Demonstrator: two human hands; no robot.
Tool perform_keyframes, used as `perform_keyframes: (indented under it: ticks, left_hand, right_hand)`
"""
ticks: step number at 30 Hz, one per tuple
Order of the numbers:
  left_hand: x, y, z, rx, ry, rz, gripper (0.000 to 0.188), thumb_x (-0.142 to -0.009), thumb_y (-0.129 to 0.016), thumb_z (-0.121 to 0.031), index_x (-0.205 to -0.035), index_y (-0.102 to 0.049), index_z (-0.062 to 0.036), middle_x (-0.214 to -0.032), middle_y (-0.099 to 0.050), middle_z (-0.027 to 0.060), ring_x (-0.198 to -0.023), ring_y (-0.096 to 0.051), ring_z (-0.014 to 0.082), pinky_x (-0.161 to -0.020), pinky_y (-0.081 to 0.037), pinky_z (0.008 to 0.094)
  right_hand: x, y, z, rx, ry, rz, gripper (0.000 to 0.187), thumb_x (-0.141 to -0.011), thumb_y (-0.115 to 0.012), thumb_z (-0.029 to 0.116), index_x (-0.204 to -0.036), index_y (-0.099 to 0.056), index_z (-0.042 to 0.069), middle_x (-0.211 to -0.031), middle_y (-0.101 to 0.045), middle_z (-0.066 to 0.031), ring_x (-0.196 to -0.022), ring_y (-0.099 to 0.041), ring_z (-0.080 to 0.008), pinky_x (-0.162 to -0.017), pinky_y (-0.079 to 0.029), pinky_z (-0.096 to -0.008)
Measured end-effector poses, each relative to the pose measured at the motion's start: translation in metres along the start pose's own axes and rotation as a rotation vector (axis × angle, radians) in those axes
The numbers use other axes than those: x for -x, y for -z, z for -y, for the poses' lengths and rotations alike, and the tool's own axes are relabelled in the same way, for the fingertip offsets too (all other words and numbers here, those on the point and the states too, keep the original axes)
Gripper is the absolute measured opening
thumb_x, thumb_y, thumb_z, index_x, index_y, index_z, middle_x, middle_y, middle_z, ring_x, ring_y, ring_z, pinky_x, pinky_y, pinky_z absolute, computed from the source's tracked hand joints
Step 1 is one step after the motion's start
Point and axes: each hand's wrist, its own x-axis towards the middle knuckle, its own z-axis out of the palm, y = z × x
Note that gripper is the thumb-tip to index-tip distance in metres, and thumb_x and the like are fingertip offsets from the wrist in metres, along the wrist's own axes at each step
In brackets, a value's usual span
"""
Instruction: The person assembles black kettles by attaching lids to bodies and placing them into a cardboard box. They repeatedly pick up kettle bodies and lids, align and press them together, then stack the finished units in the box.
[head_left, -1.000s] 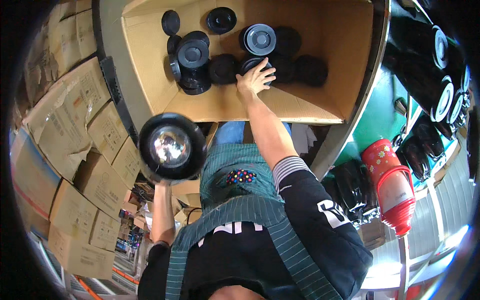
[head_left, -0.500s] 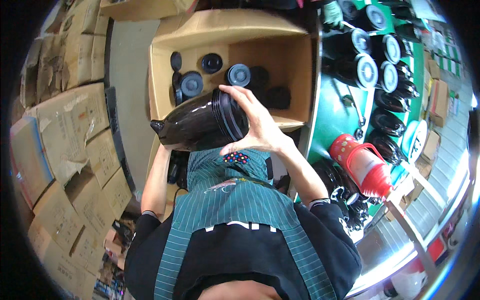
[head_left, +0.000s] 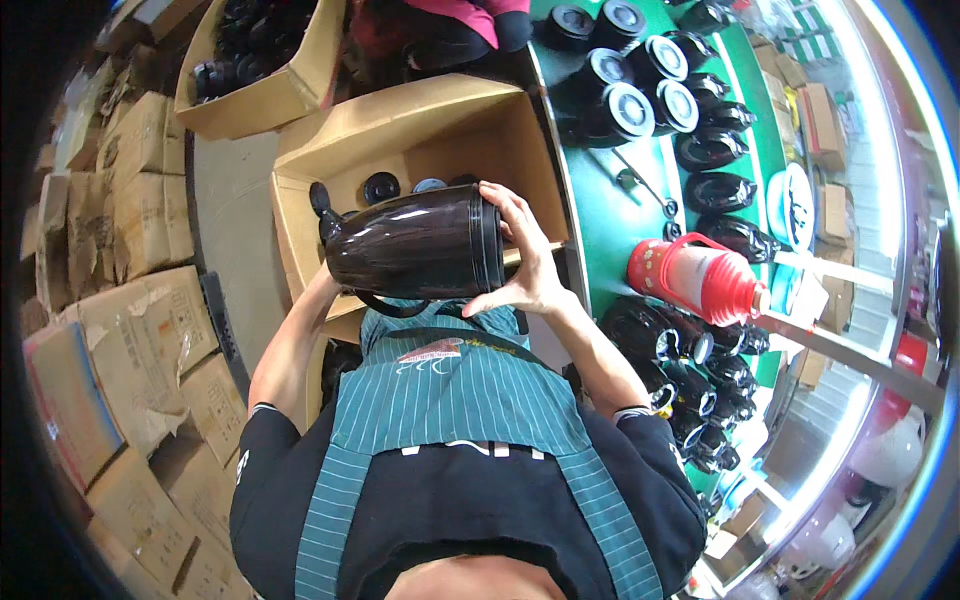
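I found the jug (head_left: 415, 245) on its side, held clear over the near edge of the box (head_left: 490, 135); my right grip (head_left: 530, 265) clasped its broad end, thumb and fingers spread on opposite sides, presumably to span the width; my left grip (head_left: 328, 284) was at the narrow end, its fingers hidden, so I could not tell its closure; support at both ends probably kept it level; the box walls likely contained the loose cap (head_left: 381, 188); the red flask (head_left: 695, 280) was on the green surface (head_left: 600, 215).
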Motion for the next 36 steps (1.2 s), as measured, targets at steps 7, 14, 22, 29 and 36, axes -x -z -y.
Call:
perform_keyframes:
  ticks: [7,14,22,29,36]
  left_hand:
    - [-0.016,0.014,-0.014,-0.796,-0.33,-0.134,0.032,-0.097,-0.066,-0.011,-0.124,-0.071,0.0028,-0.12,-0.076,0.0113,-0.11,-0.071,0.017,-0.098,-0.057,0.0326]
    - [0.0,-0.073,-0.032,-0.725,-0.675,-0.291,0.023,-0.09,-0.073,-0.005,-0.112,-0.075,0.0036,-0.107,-0.078,0.0067,-0.096,-0.07,0.0113,-0.09,-0.056,0.0271]
    - [-0.01,-0.017,0.011,-0.047,-0.122,-0.129,0.024,-0.098,-0.07,-0.01,-0.118,-0.073,0.0026,-0.109,-0.076,0.0083,-0.096,-0.071,0.0134,-0.089,-0.059,0.029]
    - [0.016,-0.082,-0.055,-0.995,-0.876,-0.336,0.025,-0.096,-0.073,-0.007,-0.118,-0.074,0.0034,-0.108,-0.078,0.0061,-0.097,-0.071,0.0116,-0.091,-0.058,0.027]
    - [0.023,-0.106,-0.073,-1.513,-1.346,-0.166,0.023,-0.092,-0.07,-0.007,-0.113,-0.077,0.0003,-0.109,-0.08,0.0158,-0.099,-0.08,0.0289,-0.088,-0.064,0.0359]
  right_hand:
    - [0.004,-0.005,0.022,-0.508,-0.51,-0.189,0.098,-0.1,-0.073,0.049,-0.171,-0.018,0.01,-0.169,-0.034,-0.0151,-0.154,-0.038,-0.0294,-0.127,-0.031,-0.046]
    - [0.002,-0.024,0.002,-0.526,-0.55,-0.412,0.063,-0.112,-0.053,0.041,-0.164,-0.04,0.009,-0.166,-0.043,-0.0115,-0.152,-0.041,-0.0206,-0.126,-0.029,-0.0362]
    - [0.009,-0.023,0.02,-0.12,0.003,-0.224,0.108,-0.082,-0.069,0.071,-0.16,-0.044,0.002,-0.157,-0.041,-0.0246,-0.148,-0.043,-0.039,-0.121,-0.035,-0.0517]
    - [0.02,-0.024,0.004,-0.565,-0.449,-0.381,0.07,-0.113,-0.039,0.056,-0.163,-0.04,0.007,-0.159,-0.051,-0.01,-0.141,-0.053,-0.0232,-0.12,-0.04,-0.0439]
    - [-0.01,0.015,0.024,-0.946,-0.978,-0.199,0.064,-0.104,-0.055,0.065,-0.142,-0.064,0.015,-0.13,-0.073,-0.0057,-0.117,-0.069,-0.0238,-0.103,-0.054,-0.0472]
